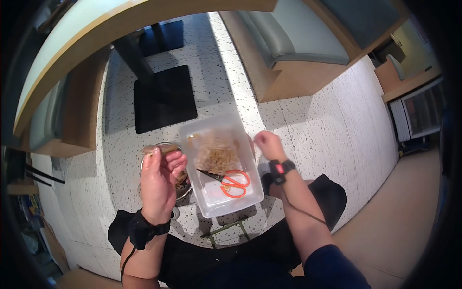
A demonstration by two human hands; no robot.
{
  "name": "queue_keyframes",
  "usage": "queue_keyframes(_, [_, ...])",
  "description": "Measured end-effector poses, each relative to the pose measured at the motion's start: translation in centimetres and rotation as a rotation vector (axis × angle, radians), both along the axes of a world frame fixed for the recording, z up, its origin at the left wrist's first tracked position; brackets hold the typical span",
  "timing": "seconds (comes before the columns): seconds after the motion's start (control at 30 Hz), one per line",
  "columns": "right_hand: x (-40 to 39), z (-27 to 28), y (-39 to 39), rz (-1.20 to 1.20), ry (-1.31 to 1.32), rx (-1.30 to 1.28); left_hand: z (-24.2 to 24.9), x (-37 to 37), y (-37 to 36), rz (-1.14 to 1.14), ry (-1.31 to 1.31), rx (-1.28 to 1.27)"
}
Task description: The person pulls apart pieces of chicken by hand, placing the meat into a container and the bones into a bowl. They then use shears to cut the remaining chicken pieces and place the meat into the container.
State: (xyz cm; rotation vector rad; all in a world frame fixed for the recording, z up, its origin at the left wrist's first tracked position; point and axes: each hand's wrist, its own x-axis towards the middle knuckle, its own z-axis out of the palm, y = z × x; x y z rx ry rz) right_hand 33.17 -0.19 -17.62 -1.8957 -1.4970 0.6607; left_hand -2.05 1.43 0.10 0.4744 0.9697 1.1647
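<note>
A translucent white plastic tub (208,208) stands in front of me, with a pile of pale brown, stringy pieces (219,151) in it, partly blurred. Scissors with orange handles (235,184) and dark blades lie in the tub's near part. My left hand (161,180), palm up with curled fingers, holds a thin brownish piece (166,148) at its fingertips, over a round metal bowl (184,193) holding brown bits. At the tub's right rim is my right hand (269,145), its fingers curled together and slightly blurred; whatever they hold is hidden.
A green metal frame (226,234) shows below the tub. Ahead are a table edge (144,17), a black table base (166,98) and padded bench seats (308,41). Speckled white tile floor (327,125) surrounds the tub. Wrist bands with cables sit on both my arms.
</note>
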Motion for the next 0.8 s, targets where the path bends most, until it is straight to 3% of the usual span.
queue_keyframes(0.07, [0.1, 4.8, 0.1, -0.163, 0.051, 0.033, -0.1, 0.0, -0.2, -0.037, -0.010, -0.012])
queue_keyframes(0.17, [-2.1, 11.4, 0.1, -0.222, 0.370, 0.152, 0.2, 0.5, -0.7, -0.056, -0.015, -0.037])
queue_keyframes(0.23, [-5.4, 14.4, -0.5, 0.008, 0.156, 0.200, -0.2, 0.8, -1.0, -0.114, -0.009, -0.004])
queue_keyframes(0.3, [-8.3, 13.4, -0.9, 0.399, -0.002, 0.076, -0.2, 1.3, -1.4, -0.164, 0.051, -0.037])
queue_keyframes(0.33, [-9.7, 13.5, -1.4, 0.616, -0.221, 0.035, -0.2, 1.5, -1.6, -0.191, 0.089, -0.049])
queue_keyframes(0.37, [-10.3, 14.0, -2.0, 0.685, -0.329, -0.204, -0.7, 1.6, -1.8, -0.222, 0.068, -0.051])
queue_keyframes(0.4, [-10.7, 14.7, -2.3, 0.690, -0.338, -0.196, -0.9, 1.8, -1.9, -0.257, 0.060, -0.054])
queue_keyframes(0.47, [-11.4, 15.5, -2.7, 0.446, -0.171, 0.139, -1.1, 1.8, -2.3, -0.346, 0.059, -0.064])
queue_keyframes(0.53, [-11.5, 17.9, -3.0, 0.419, -0.015, 0.104, -0.4, 2.2, -2.8, -0.393, 0.073, -0.061])
queue_keyframes(0.6, [-11.4, 20.3, -3.6, 0.427, 0.338, -0.121, 0.1, 2.5, -3.0, -0.459, 0.082, -0.047])
queue_keyframes(0.67, [-11.5, 21.2, -4.1, 0.454, 0.293, -0.085, 0.3, 2.9, -3.2, -0.573, 0.120, 0.014])
queue_keyframes(0.73, [-12.0, 22.6, -4.3, 0.414, 0.324, -0.236, 0.8, 3.1, -3.3, -0.602, 0.145, 0.038])
queue_keyframes(0.8, [-12.0, 20.9, -4.5, 0.374, 0.421, -0.236, 0.5, 3.2, -3.3, -0.626, 0.178, 0.052])
